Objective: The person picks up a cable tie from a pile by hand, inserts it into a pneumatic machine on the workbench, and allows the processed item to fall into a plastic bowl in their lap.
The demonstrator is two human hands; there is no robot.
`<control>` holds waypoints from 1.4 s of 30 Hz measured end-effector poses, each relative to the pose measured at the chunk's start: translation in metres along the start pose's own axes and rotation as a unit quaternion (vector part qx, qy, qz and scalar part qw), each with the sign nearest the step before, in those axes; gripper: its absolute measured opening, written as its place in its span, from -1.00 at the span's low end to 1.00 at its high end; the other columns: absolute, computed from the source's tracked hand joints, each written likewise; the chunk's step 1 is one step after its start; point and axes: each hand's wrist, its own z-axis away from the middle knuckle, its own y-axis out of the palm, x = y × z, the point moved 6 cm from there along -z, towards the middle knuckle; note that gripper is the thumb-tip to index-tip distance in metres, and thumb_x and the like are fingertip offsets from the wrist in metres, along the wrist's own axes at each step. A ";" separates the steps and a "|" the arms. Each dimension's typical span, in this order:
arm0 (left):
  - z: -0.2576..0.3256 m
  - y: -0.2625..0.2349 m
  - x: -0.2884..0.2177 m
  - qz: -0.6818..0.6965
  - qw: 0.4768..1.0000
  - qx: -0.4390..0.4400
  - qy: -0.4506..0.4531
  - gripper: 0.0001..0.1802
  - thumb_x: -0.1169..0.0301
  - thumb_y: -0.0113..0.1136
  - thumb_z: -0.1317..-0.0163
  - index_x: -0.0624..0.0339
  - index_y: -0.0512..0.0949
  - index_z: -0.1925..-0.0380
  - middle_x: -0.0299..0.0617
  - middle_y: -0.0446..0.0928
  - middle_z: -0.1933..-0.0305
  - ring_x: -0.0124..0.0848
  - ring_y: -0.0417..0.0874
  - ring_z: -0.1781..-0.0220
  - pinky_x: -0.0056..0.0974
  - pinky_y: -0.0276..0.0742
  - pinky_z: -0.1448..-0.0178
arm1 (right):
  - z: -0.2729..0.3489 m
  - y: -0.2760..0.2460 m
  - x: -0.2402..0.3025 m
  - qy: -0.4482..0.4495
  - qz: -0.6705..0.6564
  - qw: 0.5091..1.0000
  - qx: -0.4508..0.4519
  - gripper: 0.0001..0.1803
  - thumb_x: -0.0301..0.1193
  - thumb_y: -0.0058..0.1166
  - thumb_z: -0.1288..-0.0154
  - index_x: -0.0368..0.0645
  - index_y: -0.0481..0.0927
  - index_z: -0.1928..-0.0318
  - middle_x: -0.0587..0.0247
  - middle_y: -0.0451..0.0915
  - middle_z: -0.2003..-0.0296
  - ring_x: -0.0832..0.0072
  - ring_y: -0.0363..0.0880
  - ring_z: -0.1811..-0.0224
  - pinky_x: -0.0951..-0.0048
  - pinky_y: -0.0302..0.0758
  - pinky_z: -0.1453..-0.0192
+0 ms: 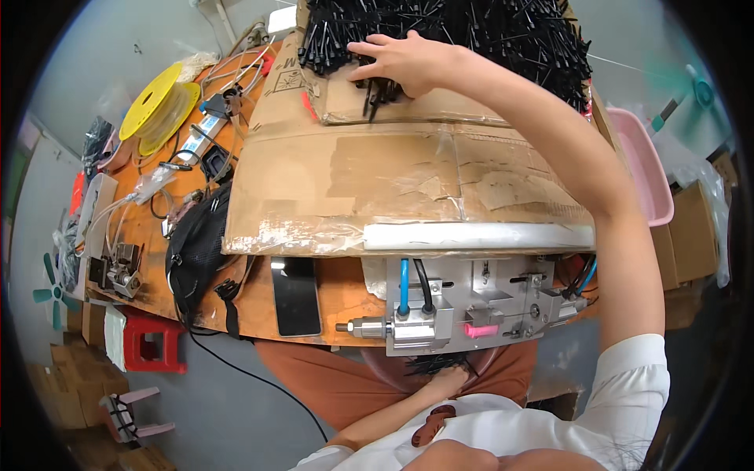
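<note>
My right hand (412, 64) reaches far forward, its fingers spread over the near edge of a large heap of thin black stick-like pieces (503, 39) at the top of a cardboard box (298, 184). A small cluster of the same pieces (381, 96) hangs down under the palm against the cardboard. My left hand (449, 380) is low at my lap, beside more black pieces (432, 363) in a round pinkish container (385, 369). Its fingers are mostly hidden. Just above it, a metal fixture (471, 302) with a pink part (476, 330) sits at the table's edge.
A phone (296, 297) and a black mesh bag (200, 243) lie on the orange table (338, 314). Further left are a yellow spool (153, 102) and tangled cables. A pink tub (640, 165) stands right of the box; a red stool (153, 344) is at lower left.
</note>
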 end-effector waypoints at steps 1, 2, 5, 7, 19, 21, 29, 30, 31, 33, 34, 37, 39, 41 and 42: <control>0.000 0.000 -0.001 0.000 1.000 -0.001 0.001 -0.66 0.43 0.32 0.11 0.36 0.55 0.28 0.11 0.55 0.14 -0.05 0.60 0.04 -0.11 0.60 0.03 | 0.004 0.004 -0.006 -0.010 -0.071 0.997 0.000 -0.14 -0.63 0.22 0.15 0.19 0.35 -0.26 0.20 0.05 -0.40 0.17 0.18 -0.36 0.08 0.52 -0.13; 0.000 0.001 0.000 -0.001 1.000 0.000 0.001 -0.66 0.43 0.32 0.11 0.36 0.55 0.28 0.11 0.55 0.14 -0.05 0.60 0.04 -0.11 0.60 0.03 | 0.004 0.008 -0.011 -0.009 -0.072 0.997 0.000 -0.14 -0.63 0.22 0.15 0.19 0.35 -0.26 0.20 0.05 -0.40 0.17 0.18 -0.36 0.08 0.52 -0.13; 0.001 -0.002 -0.001 0.002 1.000 -0.008 0.000 -0.67 0.45 0.30 0.12 0.37 0.55 0.29 0.13 0.55 0.14 -0.03 0.61 0.05 -0.10 0.60 0.04 | 0.011 0.019 -0.016 -0.040 -0.146 0.987 -0.060 -0.30 -0.67 0.18 0.15 0.04 0.45 -0.12 0.14 0.18 -0.30 0.14 0.30 -0.24 0.20 0.51 -0.13; 0.000 -0.002 0.001 0.019 0.996 0.071 -0.047 -0.59 0.43 0.31 0.07 0.43 0.49 0.20 0.11 0.54 0.11 -0.03 0.59 0.00 -0.10 0.56 -0.05 | 0.025 0.027 -0.020 -0.073 -0.173 0.976 -0.108 -0.45 -0.69 0.17 0.13 -0.06 0.50 0.03 0.12 0.27 -0.19 0.13 0.38 -0.13 0.26 0.48 -0.14; 0.048 -0.073 -0.025 -0.027 0.999 0.027 -0.029 -0.46 0.36 0.11 -0.24 0.35 0.32 -0.20 0.11 0.42 -0.08 0.02 0.44 -0.11 -0.09 0.50 -0.10 | 0.160 0.020 0.019 -0.060 -0.308 0.939 -0.141 -0.46 -0.76 0.15 0.16 -0.17 0.51 0.05 0.09 0.32 -0.15 0.14 0.30 -0.22 0.22 0.40 -0.24; 0.068 -0.121 -0.055 -0.016 1.000 -0.007 0.003 -0.48 0.34 0.10 -0.25 0.32 0.34 -0.19 0.06 0.44 -0.06 -0.02 0.46 -0.09 -0.13 0.50 -0.09 | 0.176 0.021 0.018 -0.049 -0.307 0.936 -0.162 -0.45 -0.75 0.15 0.12 -0.15 0.50 0.01 0.09 0.30 -0.19 0.14 0.27 -0.26 0.23 0.37 -0.28; 0.113 -0.363 -0.129 -0.077 0.933 -0.314 0.160 -0.66 0.63 0.10 -0.11 0.24 0.54 0.07 -0.06 0.49 0.26 -0.09 0.53 0.23 -0.15 0.48 0.11 | 0.216 0.009 -0.017 0.010 -0.328 0.926 -0.186 -0.61 -0.67 0.09 -0.09 -0.15 0.55 0.02 0.14 0.45 -0.06 0.18 0.46 -0.12 0.26 0.46 -0.15; 0.102 -0.391 -0.126 -0.161 0.899 -0.385 0.133 -0.61 0.68 0.10 -0.05 0.24 0.52 0.06 -0.05 0.47 0.24 -0.09 0.51 0.20 -0.11 0.47 0.09 | 0.212 0.014 -0.019 0.014 -0.328 0.927 -0.182 -0.61 -0.67 0.09 -0.09 -0.15 0.55 0.02 0.14 0.45 -0.06 0.18 0.46 -0.12 0.26 0.46 -0.15; 0.092 -0.417 -0.128 -0.215 0.863 -0.450 0.075 -0.63 0.66 0.12 -0.07 0.24 0.50 0.06 -0.03 0.44 0.19 -0.09 0.48 0.11 -0.12 0.44 0.03 | 0.206 0.016 -0.021 0.037 -0.302 0.933 -0.194 -0.62 -0.65 0.09 -0.11 -0.15 0.55 0.02 0.15 0.47 -0.02 0.18 0.48 -0.08 0.27 0.47 -0.11; 0.073 -0.450 -0.102 -0.229 0.863 -0.450 0.018 -0.66 0.61 0.19 -0.06 0.19 0.49 0.10 -0.07 0.43 0.13 -0.12 0.44 0.00 -0.13 0.41 -0.07 | 0.188 0.021 -0.019 0.056 -0.280 0.936 -0.207 -0.64 -0.64 0.08 -0.12 -0.15 0.55 0.03 0.17 0.49 0.02 0.18 0.50 -0.03 0.28 0.49 -0.07; 0.064 -0.462 -0.090 -0.261 0.873 -0.412 0.014 -0.67 0.64 0.18 -0.06 0.16 0.49 0.13 -0.12 0.46 0.15 -0.14 0.47 0.03 -0.15 0.44 -0.06 | 0.185 0.023 -0.017 0.051 -0.277 0.941 -0.189 -0.66 -0.63 0.08 -0.13 -0.15 0.55 0.04 0.18 0.50 0.05 0.17 0.50 -0.01 0.27 0.49 -0.06; 0.065 -0.488 -0.056 -0.166 0.898 -0.405 0.035 -0.77 0.74 0.17 0.01 0.27 0.52 0.33 -0.16 0.51 0.30 -0.26 0.54 0.18 -0.26 0.45 0.08 | 0.193 0.035 -0.022 0.046 -0.285 0.941 -0.179 -0.73 -0.60 0.06 -0.18 -0.18 0.55 0.07 0.16 0.51 0.13 0.16 0.52 0.07 0.26 0.49 0.03; 0.076 -0.501 -0.047 -0.256 0.874 -0.407 0.064 -0.80 0.74 0.17 0.01 0.27 0.53 0.37 -0.17 0.52 0.32 -0.27 0.54 0.17 -0.28 0.44 0.10 | 0.212 0.030 -0.034 0.097 -0.265 0.933 -0.223 -0.78 -0.56 0.04 -0.23 -0.21 0.55 0.10 0.14 0.51 0.20 0.16 0.53 0.15 0.24 0.47 0.09; 0.083 -0.502 -0.045 -0.248 0.880 -0.396 0.085 -0.78 0.73 0.18 0.00 0.24 0.56 0.34 -0.19 0.51 0.32 -0.28 0.53 0.19 -0.30 0.42 0.13 | 0.227 0.037 -0.046 0.113 -0.260 0.931 -0.231 -0.83 -0.47 0.06 -0.26 -0.25 0.54 0.15 0.11 0.52 0.29 0.16 0.53 0.21 0.25 0.45 0.15; 0.085 -0.500 -0.050 -0.245 0.874 -0.413 0.072 -0.80 0.70 0.19 -0.01 0.24 0.56 0.34 -0.20 0.49 0.33 -0.31 0.50 0.23 -0.31 0.40 0.16 | 0.234 0.045 -0.051 0.164 -0.258 0.935 -0.178 -0.82 -0.43 0.08 -0.25 -0.25 0.53 0.18 0.10 0.51 0.33 0.16 0.53 0.22 0.25 0.44 0.16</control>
